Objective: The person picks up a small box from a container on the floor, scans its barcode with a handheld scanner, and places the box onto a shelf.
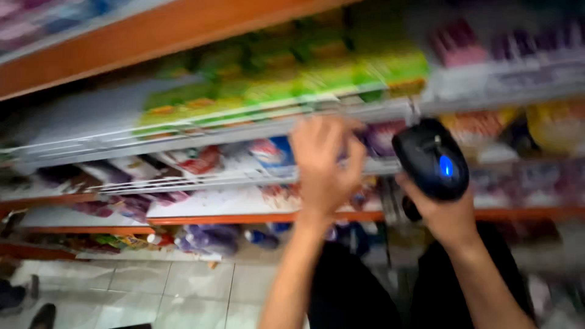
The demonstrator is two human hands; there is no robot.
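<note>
1. At the right centre of the frame, the right hand (448, 213) is wrapped round the grip of a black handheld scanner (431, 159), its head tipped up toward the shelves and a blue light showing on its back; held so, the scanning face seems aimed at the goods.
2. Just left of it, in the middle of the frame, the left hand (323, 164) is raised with fingers (304, 135) spread loosely, reaching at the packets on the white wire shelf (201, 137); blur hides whether it grasps anything, so I cannot tell.
3. Behind that hand lie flat packets, one blue and white (274, 152), likely stacked face-out for picking.
4. Above, in the upper middle, green and yellow packs (286, 85) run in a row under an orange shelf edge (152, 36).
5. At the lower left, a tiled floor (183, 292) shows, with purple bags (210, 239) on the bottom shelf and a dark shoe (42, 315) at the corner.
</note>
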